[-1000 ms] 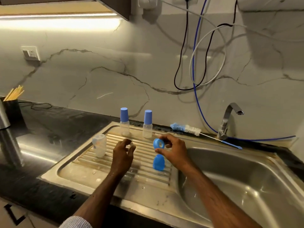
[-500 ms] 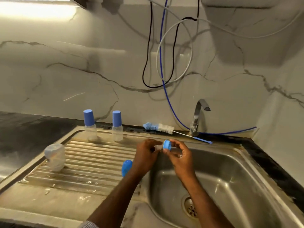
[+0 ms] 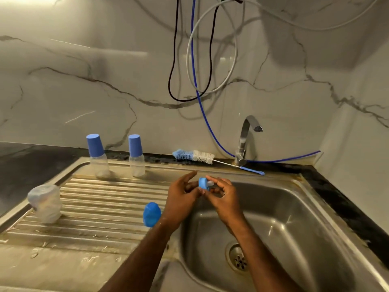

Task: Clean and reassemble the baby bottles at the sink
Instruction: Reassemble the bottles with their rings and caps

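Collar and teat assembly: the blue screw ring (image 3: 203, 183) with a clear teat (image 3: 210, 183) seated in it is held between both hands above the left edge of the sink basin (image 3: 294, 218). The teat's tip points right, toward the right hand (image 3: 223, 199), so the part's axis lies roughly level, left to right. The left hand (image 3: 181, 199) sits on the ring's open side, forefinger extended upward, the other fingers curled in toward the ring; whether they actually grip it cannot be told. The right hand pinches the ring and teat between thumb and fingertips.

Judgement: the teat is being seated in the ring, and the right hand holds the controlling grip.

The matching open bottle (image 3: 45, 204) stands well to the left on the drainboard (image 3: 101, 209), nearer the left hand. A loose blue cap (image 3: 152, 214) lies just beside the left wrist. Two capped bottles (image 3: 117, 157) stand upright at the back. The bottle brush (image 3: 195, 155) lies on the rear ledge by the tap (image 3: 246, 140).
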### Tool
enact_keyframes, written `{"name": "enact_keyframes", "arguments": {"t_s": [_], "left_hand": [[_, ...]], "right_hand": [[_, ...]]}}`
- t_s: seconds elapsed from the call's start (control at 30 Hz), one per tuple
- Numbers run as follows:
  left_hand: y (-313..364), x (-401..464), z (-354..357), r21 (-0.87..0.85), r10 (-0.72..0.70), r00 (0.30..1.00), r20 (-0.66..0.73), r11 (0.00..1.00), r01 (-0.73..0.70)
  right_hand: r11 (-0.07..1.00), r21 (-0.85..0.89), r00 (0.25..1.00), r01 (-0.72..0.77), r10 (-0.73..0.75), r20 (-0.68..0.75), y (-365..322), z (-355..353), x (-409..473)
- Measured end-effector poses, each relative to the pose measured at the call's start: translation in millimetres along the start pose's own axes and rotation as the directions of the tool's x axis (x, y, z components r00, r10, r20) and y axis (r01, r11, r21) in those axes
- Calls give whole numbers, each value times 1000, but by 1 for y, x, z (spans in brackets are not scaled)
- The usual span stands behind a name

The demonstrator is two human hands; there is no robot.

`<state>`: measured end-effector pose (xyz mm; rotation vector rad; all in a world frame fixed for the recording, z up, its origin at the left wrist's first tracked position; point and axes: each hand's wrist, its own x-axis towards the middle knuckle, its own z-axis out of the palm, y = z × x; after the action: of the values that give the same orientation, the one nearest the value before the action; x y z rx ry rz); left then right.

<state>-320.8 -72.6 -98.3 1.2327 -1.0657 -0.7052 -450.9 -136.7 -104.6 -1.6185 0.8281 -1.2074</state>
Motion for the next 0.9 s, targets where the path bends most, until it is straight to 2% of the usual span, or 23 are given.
{"name": "enact_keyframes", "arguments": {"t_s": [0.1,0.27,0.33,0.43,0.5,0.63,0.77,0.9], "left_hand": [[-2,0,-2,14,-8,999,-47,1000,9],[-4,-1,-3,39,35,999,-27,999,-34],[-4,-1,-4,30,44,999,28,999,-45],[-2,-1,-3,-166,-20,986,165,985,48],[-1,-1,-4,-261,-35,979,201,961,88],[1,-1,-6,-144,3,970,244,989,33],[1,-1,-6,-32,19,964,265,999,-11],[2,0,-9,-124,9,980,197,992,15]], "right_hand": [[1000,-2,998,-22,22,54,0,1,-4],[999,-39,998,9,-11,-63,-4,2,-4],[998,-39,996,48,-51,-72,-6,0,-5],[993,-62,992,101,-106,-72,-10,-3,-7],[982,-130,987,134,-144,-73,-10,-4,-7],[929,-284,959,238,-270,-81,-13,-6,-8],[911,-321,949,260,-302,-88,-15,-7,-8],[892,-343,943,295,-329,-45,-15,-6,-7]]}}
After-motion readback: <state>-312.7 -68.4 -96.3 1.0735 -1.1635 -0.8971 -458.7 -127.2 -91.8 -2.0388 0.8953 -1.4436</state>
